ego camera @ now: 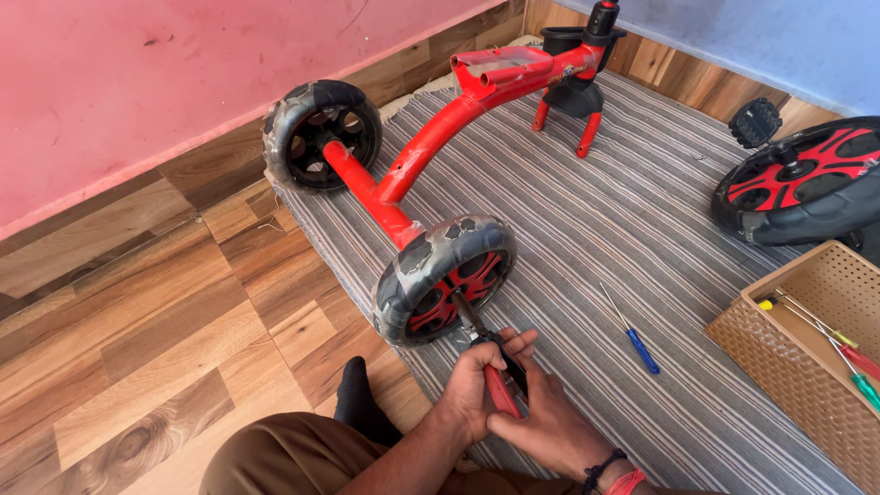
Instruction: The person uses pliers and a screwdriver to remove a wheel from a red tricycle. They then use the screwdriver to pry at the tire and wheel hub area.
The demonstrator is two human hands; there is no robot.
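- One striped mat (587, 220), with one red tricycle frame (431, 137) lying on it.
- Three wheels: two on the frame, one loose wheel (797, 188) right of it.
- One basket (788, 353), right of the frame.
- Two hands, left hand (472, 385) and right hand (550, 417), both clenched on one pair of pliers (495, 371) at the frame's near wheel (445, 280).
- One blue screwdriver (632, 335) near that wheel.

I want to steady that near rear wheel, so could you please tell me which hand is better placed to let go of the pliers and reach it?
Probably the left hand: it lies nearer the grey-and-red plastic wheel, while the right hand wraps the red-handled pliers from below.
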